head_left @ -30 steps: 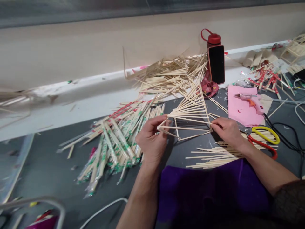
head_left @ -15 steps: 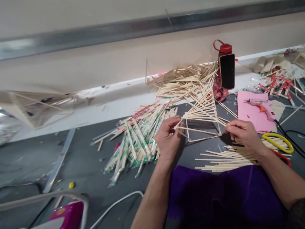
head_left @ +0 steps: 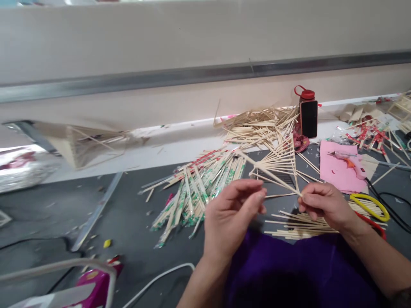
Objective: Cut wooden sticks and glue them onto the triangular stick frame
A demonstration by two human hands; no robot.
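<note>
My right hand (head_left: 326,205) pinches the near end of a pale wooden chopstick (head_left: 271,174) between thumb and fingertips. It slants up and left, in front of a frame of glued chopsticks (head_left: 279,156) whose sticks fan out over the table. Whether it is one stick or a pair side by side, I cannot tell. Curved and a little apart, the fingers of my left hand (head_left: 233,214) show nothing between them, just in front of the frame's left corner. Loose chopsticks (head_left: 282,233) lie below my right hand.
Plastic-wrapped chopsticks (head_left: 192,188) are heaped at left, with bare sticks (head_left: 257,124) piled behind. A phone (head_left: 308,119) leans on a red-capped bottle (head_left: 306,93). At right are a hot glue gun (head_left: 348,161) on pink cloth (head_left: 327,171) and yellow-and-red-handled scissors (head_left: 380,209).
My left hand has let go of the stick end and moved down toward me. My right hand keeps its pinch, slightly lower, and the stick now slants up leftward. The camera view has tilted up.
</note>
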